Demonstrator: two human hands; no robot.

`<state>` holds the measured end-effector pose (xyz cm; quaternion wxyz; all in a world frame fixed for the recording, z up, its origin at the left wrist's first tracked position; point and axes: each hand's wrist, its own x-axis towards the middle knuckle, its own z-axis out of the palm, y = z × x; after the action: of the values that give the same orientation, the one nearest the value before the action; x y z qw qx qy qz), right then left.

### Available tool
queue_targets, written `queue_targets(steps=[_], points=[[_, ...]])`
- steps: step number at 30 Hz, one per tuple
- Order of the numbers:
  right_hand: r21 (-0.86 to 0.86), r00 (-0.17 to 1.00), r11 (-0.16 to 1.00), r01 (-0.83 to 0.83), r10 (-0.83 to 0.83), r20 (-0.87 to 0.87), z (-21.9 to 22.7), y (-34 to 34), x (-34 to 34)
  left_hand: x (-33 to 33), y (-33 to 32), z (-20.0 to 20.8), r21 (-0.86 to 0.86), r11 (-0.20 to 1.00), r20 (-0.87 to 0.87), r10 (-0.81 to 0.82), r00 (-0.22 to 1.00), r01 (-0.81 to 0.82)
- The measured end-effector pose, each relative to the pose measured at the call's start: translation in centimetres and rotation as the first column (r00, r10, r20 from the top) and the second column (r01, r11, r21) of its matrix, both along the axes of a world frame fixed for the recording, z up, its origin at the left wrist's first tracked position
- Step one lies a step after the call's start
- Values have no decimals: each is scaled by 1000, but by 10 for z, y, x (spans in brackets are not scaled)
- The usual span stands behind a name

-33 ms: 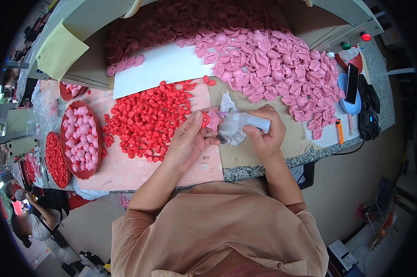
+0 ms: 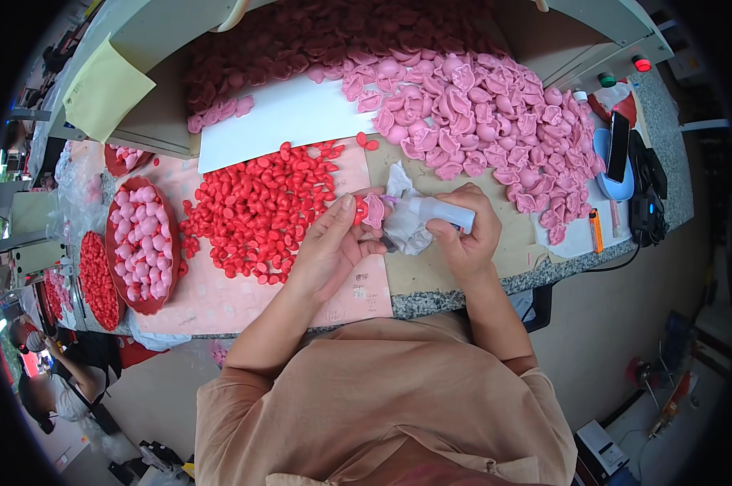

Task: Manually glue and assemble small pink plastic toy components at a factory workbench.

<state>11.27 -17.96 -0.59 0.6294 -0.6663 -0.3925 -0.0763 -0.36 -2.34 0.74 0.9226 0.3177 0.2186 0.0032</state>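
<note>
Left hand pinches a red-and-pink piece; right hand grips a white tube.
Near the front edge of the worktop, steady holding and light squeezing should serve best.

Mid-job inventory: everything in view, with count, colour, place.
Shell pieces: many, pink, back right
Small pieces: many, red, left of centre
Dishes: at least three, red, left
Held piece: one, pink and red, left hand
Tube: one, pale, right hand
Tissue: one, white, between hands
Note: one, yellow, upper left
Tray: one, blue, right
Phone: one, black, on tray
Pen-like item: one, orange, right
Buttons: two, red and green, upper right
Co-worker: one, white top, lower left
Left hand: one, centre
Right hand: one, centre
</note>
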Motion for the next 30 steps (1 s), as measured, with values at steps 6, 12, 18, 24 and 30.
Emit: queue_targets(steps=[6,12,18,24,30], points=[[-12,1000,1000,-5,5,-19,0,0,0,0,1,-1,-21,1000,32,-11,999,12],[-46,1000,999,-4,5,11,-1,1,-1,0,1,-1,-22,1000,23,-13,1000,13],[-41,999,999,-4,3,-39,0,-1,-2,1,0,-1,15,1000,0,-2,1000,2],[-1,1000,1000,6,-6,-5,-2,0,0,0,0,-1,16,1000,9,-3,1000,3],[-44,1000,999,-11,11,0,-2,-1,-1,1,0,1,7,1000,0,7,1000,-7]])
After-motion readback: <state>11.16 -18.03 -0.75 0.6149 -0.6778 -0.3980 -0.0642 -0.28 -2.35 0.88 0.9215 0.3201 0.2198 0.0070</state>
